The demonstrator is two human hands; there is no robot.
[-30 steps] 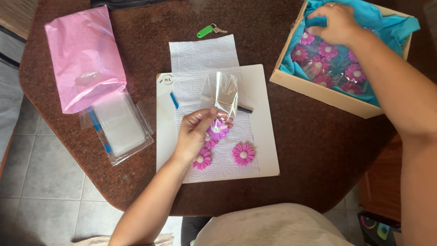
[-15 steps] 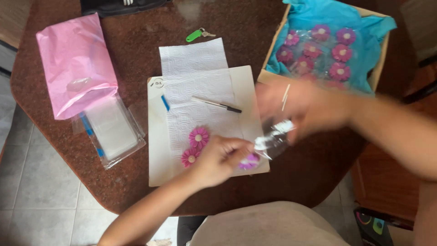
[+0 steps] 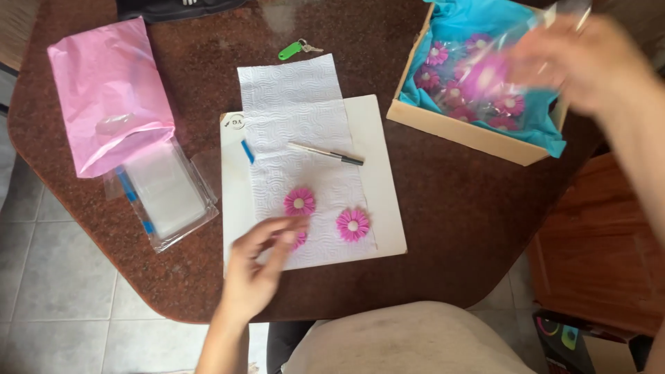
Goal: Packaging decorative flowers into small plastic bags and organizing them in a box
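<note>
Since half a second ago the right hand (image 3: 589, 62) has carried the clear bag (image 3: 512, 62) with a pink flower inside away from the paper towel (image 3: 305, 125) and up over the cardboard box (image 3: 471, 135), its grip pinching the bag's top edge. That box, lined with blue tissue (image 3: 478, 21), holds more bagged pink flowers. Meanwhile the left hand (image 3: 260, 270) hovers with grip released over one flower (image 3: 299, 239) on the towel, beside two loose flowers (image 3: 353, 224) and a pen (image 3: 325, 154). Farther left on the tabletop (image 3: 450, 228) lies a pink bag (image 3: 107, 97).
</note>
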